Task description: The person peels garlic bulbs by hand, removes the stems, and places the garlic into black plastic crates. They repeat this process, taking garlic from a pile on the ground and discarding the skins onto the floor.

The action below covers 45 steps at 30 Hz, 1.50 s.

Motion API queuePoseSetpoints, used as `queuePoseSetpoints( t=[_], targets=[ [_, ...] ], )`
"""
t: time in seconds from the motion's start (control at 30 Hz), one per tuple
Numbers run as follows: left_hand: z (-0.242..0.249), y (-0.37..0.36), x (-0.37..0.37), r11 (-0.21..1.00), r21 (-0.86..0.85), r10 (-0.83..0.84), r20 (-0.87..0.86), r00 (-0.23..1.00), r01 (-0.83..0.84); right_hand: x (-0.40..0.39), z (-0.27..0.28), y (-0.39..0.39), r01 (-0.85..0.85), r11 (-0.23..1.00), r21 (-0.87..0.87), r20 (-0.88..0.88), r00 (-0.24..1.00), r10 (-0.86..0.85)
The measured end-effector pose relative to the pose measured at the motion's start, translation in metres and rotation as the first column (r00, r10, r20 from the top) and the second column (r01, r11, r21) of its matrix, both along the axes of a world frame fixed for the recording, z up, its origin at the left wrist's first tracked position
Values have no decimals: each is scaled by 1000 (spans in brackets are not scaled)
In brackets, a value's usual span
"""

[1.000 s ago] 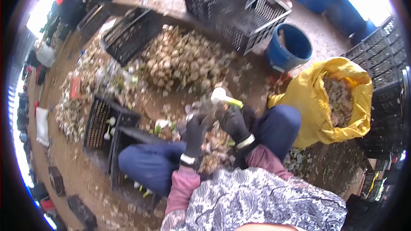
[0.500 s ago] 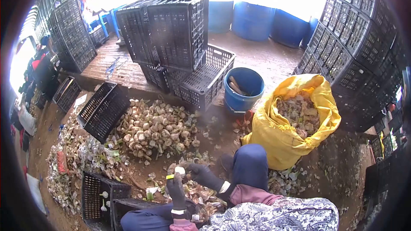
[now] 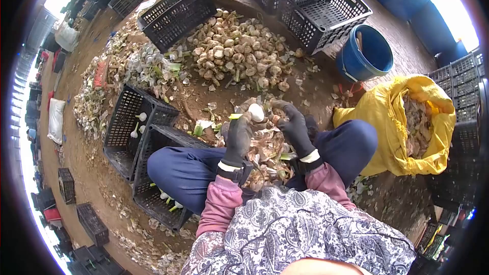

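Observation:
A white, peeled garlic bulb [image 3: 256,112] with a cut yellow-green stem rests in my left hand [image 3: 238,137], whose gloved fingers are closed around it. Just to the right of the bulb, my right hand [image 3: 294,128] has its gloved fingers bent in a pinch. Whether something small sits between those fingertips I cannot make out. Loose garlic skins [image 3: 269,155] lie between my legs, under both hands. Beyond them is a big heap of unpeeled garlic bulbs [image 3: 237,51].
Black crates [image 3: 159,145] at my left hold a few white bulbs. Another black crate [image 3: 178,16] tilts beside a pile of skins [image 3: 147,69]. To the right stand a blue bucket [image 3: 364,53] and a yellow sack [image 3: 367,140] filled with skins. Stacked crates [image 3: 326,12] are behind.
The view has tipped down and turned, so more of my lap shows. My left hand still holds the bulb; my right hand has drawn slightly away from it.

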<state>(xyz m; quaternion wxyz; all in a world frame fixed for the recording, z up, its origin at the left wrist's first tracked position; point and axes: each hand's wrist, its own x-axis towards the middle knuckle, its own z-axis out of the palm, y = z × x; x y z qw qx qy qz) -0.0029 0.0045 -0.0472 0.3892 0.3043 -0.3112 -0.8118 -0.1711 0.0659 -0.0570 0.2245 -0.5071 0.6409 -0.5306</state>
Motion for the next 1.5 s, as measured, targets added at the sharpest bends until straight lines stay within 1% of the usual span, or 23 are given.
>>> queuePoseSetpoints(
  t=[0.03,0.1,0.13,0.17,0.2,0.23,0.27,0.37,0.4,0.5,0.6,0.73,0.83,0.87,0.97,1.03,1.1,1.13,1.23,1.3,1.37,1.43,1.5],
  targets=[
    [-2,3,-3,1000,-31,-4,55,998,6,2,3,1,-43,999,34,217,976,35],
    [-4,6,-8,995,-104,14,178,984,5,4,3,2,-166,984,60,618,780,94],
    [5,6,-6,992,-114,-40,127,991,54,6,-2,3,-130,986,106,610,791,39],
    [-25,5,-5,985,-169,2,163,987,26,5,-10,2,-64,978,198,448,893,-32],
    [-36,1,-1,981,-192,20,153,988,9,4,-13,0,-44,985,165,469,882,-39],
    [-23,-4,2,977,-211,31,139,990,-1,4,-13,-1,-18,990,137,489,871,-52],
    [-9,-5,4,994,-87,69,-12,998,-70,4,-14,-2,-22,989,146,491,869,-53],
    [8,-34,24,963,54,270,-94,958,-266,4,-11,-2,-35,982,186,490,870,-62],
    [-10,-46,40,955,24,295,-165,941,-295,5,-11,-1,-48,978,204,488,871,-59],
    [0,-56,61,850,132,527,-208,824,-510,7,-16,-3,-67,978,196,470,882,-34],
    [-11,-57,68,843,136,538,-212,816,-521,10,-14,-8,-84,979,184,465,885,-11],
    [0,-57,65,804,254,592,-273,758,-537,17,-4,-7,-132,975,179,490,871,28],
    [15,-71,81,774,211,632,-287,719,-596,18,-11,-8,-134,979,155,538,842,30],
    [24,-72,82,749,183,657,-330,678,-637,16,-15,-8,-137,978,158,529,848,33],
    [57,-86,98,670,256,737,-338,585,-697,17,-22,-10,-149,976,162,537,843,40],
    [72,-105,129,612,228,740,-503,447,-757,22,-16,-10,-135,977,165,575,818,16],
    [87,-124,139,410,262,805,-555,211,-874,22,-19,-10,-148,972,182,566,824,19],
    [102,-125,134,374,356,863,-472,181,-856,22,-19,-10,-152,972,179,572,820,23],
    [76,-127,107,653,78,675,-511,532,-754,25,-19,-12,-157,969,190,598,801,12],
    [53,-126,73,738,50,656,-287,698,-673,25,-28,-13,-160,971,177,617,787,17],
    [16,-122,41,761,-38,635,-168,754,-648,25,-22,-12,-156,971,183,601,799,15],
    [-30,-132,19,811,-8,581,-103,808,-584,24,-14,-13,-150,973,174,615,789,12],
    [-99,-148,7,839,90,539,3,842,-537,20,-7,-12,-112,976,189,557,831,-12]
  ],
)
